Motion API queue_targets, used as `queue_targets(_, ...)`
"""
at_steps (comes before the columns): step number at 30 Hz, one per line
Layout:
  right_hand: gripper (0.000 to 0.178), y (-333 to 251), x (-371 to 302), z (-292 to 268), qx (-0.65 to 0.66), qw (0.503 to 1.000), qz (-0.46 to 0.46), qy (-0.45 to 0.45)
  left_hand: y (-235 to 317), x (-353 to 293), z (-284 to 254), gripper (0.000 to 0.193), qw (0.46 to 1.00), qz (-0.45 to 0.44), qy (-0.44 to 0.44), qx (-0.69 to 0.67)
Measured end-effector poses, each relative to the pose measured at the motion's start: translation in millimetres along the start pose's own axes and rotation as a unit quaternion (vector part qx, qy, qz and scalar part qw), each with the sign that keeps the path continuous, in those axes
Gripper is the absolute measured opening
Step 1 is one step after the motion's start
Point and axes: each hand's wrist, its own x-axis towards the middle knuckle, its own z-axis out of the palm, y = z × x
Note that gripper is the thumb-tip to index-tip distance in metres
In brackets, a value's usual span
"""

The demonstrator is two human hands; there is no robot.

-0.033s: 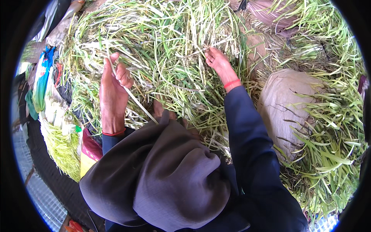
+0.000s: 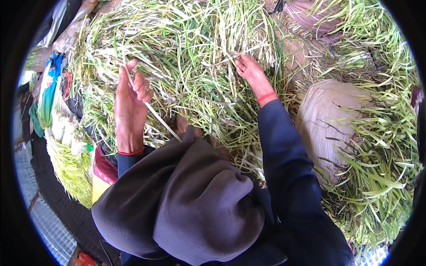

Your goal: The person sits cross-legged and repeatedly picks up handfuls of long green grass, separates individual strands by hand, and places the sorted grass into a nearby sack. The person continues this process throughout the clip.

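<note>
My left hand [image 2: 132,95] is closed round a long pale stalk [image 2: 160,119], with the thumb and fingers pressing on it. The stalk slants from above the fingertips down to the dark cloth over my knees. My right hand [image 2: 250,71] reaches out over the heap of green and whitish leafy stalks [image 2: 191,66]. Its fingers are curled together at the heap's surface; what they grip among the tangled stems I cannot make out. Each wrist wears a red band, and a ring shows on my left hand.
A pale cloth-covered bundle [image 2: 326,119] stands right of my arm, with more green leaves [image 2: 377,177] around it. On the left are a bundle of light stalks [image 2: 66,164], a blue and green bag [image 2: 49,95] and a maroon and yellow sack [image 2: 103,168]. Dark cloth [image 2: 208,199] covers my lap.
</note>
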Motion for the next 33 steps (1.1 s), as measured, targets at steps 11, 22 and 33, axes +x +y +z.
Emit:
queue_targets(11, 0.029, -66.6, -142.9, 42.2, -0.336, 0.906, -0.242, -0.083, 16.5, -6.0, 35.1, 0.034, 0.997, 0.028, 0.020, 0.062)
queue_targets(22, 0.023, -26.0, -215.1, 50.8, -0.375, 0.885, -0.249, -0.118, -52.1, -2.0, 46.2, 0.022, 0.932, -0.122, -0.051, 0.338)
queue_targets(33, 0.030, -7.5, -197.4, 50.6, -0.250, 0.943, -0.043, -0.214, -75.4, -1.2, 45.0, 0.022, 0.932, -0.180, -0.067, 0.309)
